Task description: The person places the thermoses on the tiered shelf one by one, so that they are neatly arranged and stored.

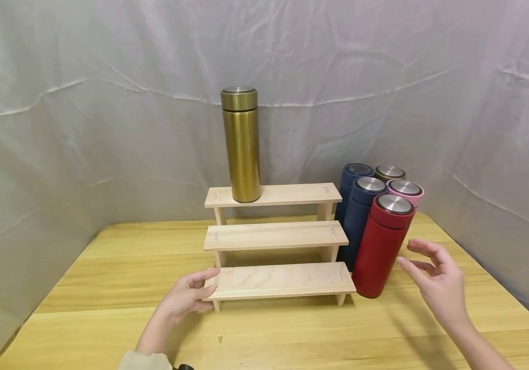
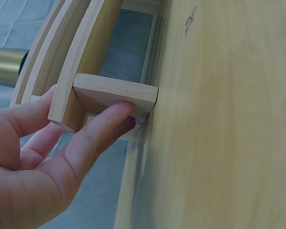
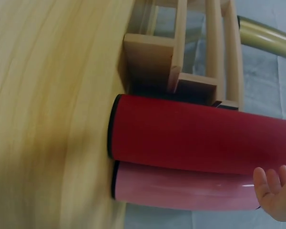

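Observation:
My left hand [image 1: 186, 295] grips the left end of the lowest step of a three-tier wooden display stand [image 1: 283, 281]. In the left wrist view, the thumb lies by the step board [image 2: 66, 102] and a finger presses on the stand's leg [image 2: 115, 88]. To the right of a red thermos [image 1: 382, 249], my right hand [image 1: 440, 282] hovers with thumb and fingers apart, curved around nothing. That thermos stands upright beside the stand's right end. On the top tier, left of its middle, a gold thermos [image 1: 242, 149] is upright.
Behind the red thermos cluster a pink thermos [image 1: 405, 188], two dark blue thermoses, the nearer one [image 1: 359, 221] beside the stand, and another with a gold rim [image 1: 390, 172]. All rest on a wooden table [image 1: 84, 293]. Grey cloth [image 1: 153, 128] hangs around the back and sides.

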{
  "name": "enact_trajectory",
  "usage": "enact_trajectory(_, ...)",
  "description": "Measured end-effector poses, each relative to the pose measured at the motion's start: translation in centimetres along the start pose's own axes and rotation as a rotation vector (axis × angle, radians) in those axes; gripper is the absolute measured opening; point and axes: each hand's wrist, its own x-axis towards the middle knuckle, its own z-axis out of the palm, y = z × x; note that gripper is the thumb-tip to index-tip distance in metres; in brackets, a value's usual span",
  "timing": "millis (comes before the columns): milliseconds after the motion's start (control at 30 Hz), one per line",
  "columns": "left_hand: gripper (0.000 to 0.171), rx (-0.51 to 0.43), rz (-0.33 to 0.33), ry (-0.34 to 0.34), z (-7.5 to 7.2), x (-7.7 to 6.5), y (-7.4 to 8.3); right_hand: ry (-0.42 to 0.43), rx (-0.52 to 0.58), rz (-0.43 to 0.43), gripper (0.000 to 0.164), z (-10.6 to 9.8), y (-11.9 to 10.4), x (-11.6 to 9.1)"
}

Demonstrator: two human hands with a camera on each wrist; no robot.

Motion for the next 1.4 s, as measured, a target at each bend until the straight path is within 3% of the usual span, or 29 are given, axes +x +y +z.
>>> enact_trajectory(33, 0.051, 0.001, -0.002, 0.003, 0.0, 0.0, 0.0, -0.011, -0.021, -0.009, 0.061, -0.4, 1.7, 0.1)
enact_trajectory(67, 0.051, 0.001, -0.002, 0.004, 0.0, 0.0, 0.0, -0.008, -0.064, 0.013, 0.065, -0.3, 2.1, 0.3)
enact_trajectory(267, 0.05, 0.002, -0.003, 0.007, 0.1, 0.0, 0.1, -0.02, -0.104, 0.106, 0.076, 0.5, 2.9, 0.7)
enact_trajectory(633, 0.052, -0.004, -0.009, 0.011, 0.1, 0.0, 0.1, -0.108, -0.213, 0.18, 0.083, 1.6, 3.2, 0.8)
enact_trajectory(1000, 0.051, -0.009, -0.002, -0.001, 0.2, -0.1, 0.3, -0.241, -0.165, 0.28, 0.085, 2.5, 3.4, 0.9)
enact_trajectory(1100, 0.051, -0.009, -0.001, -0.002, 0.2, -0.1, 0.4, -0.268, -0.164, 0.293, 0.082, 2.9, 1.6, 0.9)
enact_trajectory(1300, 0.051, -0.012, -0.005, 0.005, 0.2, -0.1, 0.3, -0.311, -0.173, 0.341, 0.076, 4.7, -6.5, 1.2)
enact_trajectory(1400, 0.051, -0.014, -0.006, 0.004, 0.2, -0.1, 0.3, -0.298, -0.196, 0.341, 0.072, 5.1, -8.1, 1.3)
